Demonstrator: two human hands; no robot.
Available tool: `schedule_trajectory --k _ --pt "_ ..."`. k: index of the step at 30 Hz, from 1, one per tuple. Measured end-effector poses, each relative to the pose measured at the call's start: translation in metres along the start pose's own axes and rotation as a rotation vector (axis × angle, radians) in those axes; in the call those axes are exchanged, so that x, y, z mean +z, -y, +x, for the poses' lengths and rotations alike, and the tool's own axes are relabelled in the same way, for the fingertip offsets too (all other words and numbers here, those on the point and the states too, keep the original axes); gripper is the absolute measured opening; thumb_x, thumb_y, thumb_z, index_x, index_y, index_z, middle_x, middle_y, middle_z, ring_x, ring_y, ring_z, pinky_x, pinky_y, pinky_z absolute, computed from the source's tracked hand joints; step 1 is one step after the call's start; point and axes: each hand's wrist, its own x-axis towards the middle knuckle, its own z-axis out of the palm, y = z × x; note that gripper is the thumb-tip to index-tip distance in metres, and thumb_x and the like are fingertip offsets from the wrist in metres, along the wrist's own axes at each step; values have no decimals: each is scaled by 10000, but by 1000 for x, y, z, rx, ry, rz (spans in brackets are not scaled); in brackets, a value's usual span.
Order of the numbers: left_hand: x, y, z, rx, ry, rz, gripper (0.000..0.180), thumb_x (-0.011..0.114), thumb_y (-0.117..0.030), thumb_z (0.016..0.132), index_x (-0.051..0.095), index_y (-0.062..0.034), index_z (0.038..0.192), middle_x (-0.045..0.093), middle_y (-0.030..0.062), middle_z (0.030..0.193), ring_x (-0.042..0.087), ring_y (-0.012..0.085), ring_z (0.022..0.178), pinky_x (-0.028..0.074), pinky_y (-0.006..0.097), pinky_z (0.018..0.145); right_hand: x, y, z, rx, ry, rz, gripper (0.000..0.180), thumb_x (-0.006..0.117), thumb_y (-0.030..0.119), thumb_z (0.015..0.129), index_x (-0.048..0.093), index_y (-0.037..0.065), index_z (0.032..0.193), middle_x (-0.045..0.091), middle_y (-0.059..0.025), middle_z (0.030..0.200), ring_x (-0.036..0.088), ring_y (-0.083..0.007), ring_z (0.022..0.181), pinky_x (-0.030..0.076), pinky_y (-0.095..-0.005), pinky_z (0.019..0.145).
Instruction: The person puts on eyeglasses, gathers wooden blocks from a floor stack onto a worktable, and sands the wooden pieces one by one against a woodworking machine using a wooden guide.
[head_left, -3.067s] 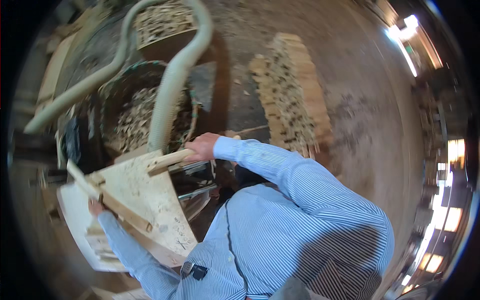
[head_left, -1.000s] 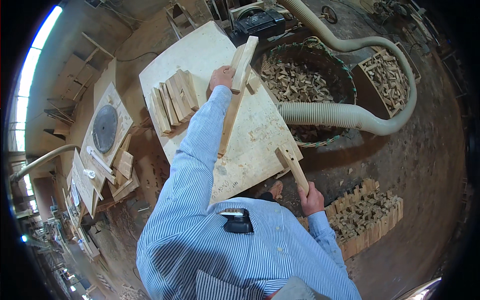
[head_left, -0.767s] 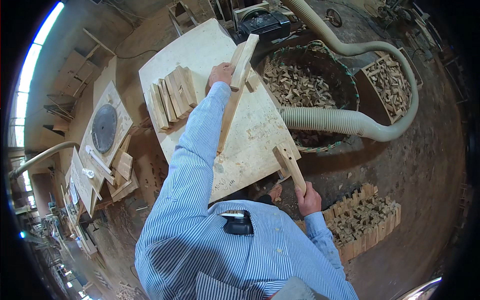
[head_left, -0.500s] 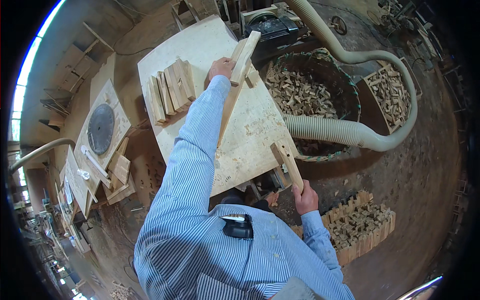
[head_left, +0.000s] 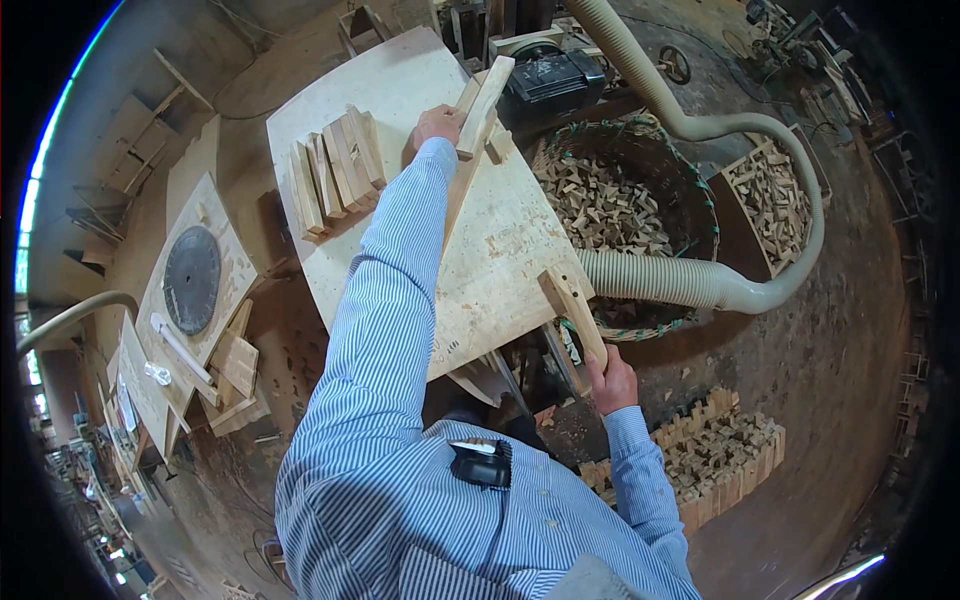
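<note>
My left hand [head_left: 438,127] rests at the far part of a pale wooden tabletop [head_left: 510,235], its fingers curled against the side of a wooden block assembly [head_left: 486,105]. What those fingers grip, if anything, is hidden. A narrow wooden strip [head_left: 460,192] runs toward me from there. Low on the right, my right hand [head_left: 611,382] is closed round the end of a wooden lever [head_left: 577,311] with dark holes, joined near the table's front right corner. Left of my left arm, several cut wooden pieces [head_left: 340,165] lie side by side on the tabletop.
A wicker basket [head_left: 705,185] of offcuts stands right of the table, crossed by a ribbed hose [head_left: 660,278]. A wooden box [head_left: 745,215] of offcuts lies beyond. Stacked blocks [head_left: 720,450] sit on the floor near my right arm. At left, a round saw blade [head_left: 192,280] lies on a board.
The view has shifted slightly, and more of the space under the table's front edge shows. Both hands keep their places at the block assembly and the lever.
</note>
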Motion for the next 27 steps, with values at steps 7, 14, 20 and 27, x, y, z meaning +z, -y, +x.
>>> schedule_trajectory --k 7,14,20,27 --pt "-3 -1 7 8 -9 9 377 743 -472 894 796 -238 1185 743 88 1265 674 291 1213 535 446 1033 5 4 1 2 -37 4 429 575 461 1044 619 48 1153 727 -272 947 703 -488 898 542 -578 777" --pt "-1 -8 -23 -27 11 32 381 734 -472 911 784 -247 1214 735 79 1279 682 292 1207 546 456 1026 -3 -8 -18 32 -34 13 427 587 468 1038 612 49 1116 718 -276 929 700 -487 890 539 -571 761" --pt "8 -15 -68 1 -25 81 406 726 -482 922 765 -278 1271 689 125 1292 676 327 1198 549 476 1024 -9 -31 -44 31 -35 16 407 609 454 1032 611 55 1115 723 -258 909 701 -480 881 540 -565 746" --pt "6 -20 -122 182 -81 1 392 753 -315 902 752 -227 1284 669 168 1242 659 360 1148 528 465 1042 -15 -58 -79 34 -22 11 406 612 453 1033 623 62 1140 729 -252 911 705 -479 873 543 -564 746"
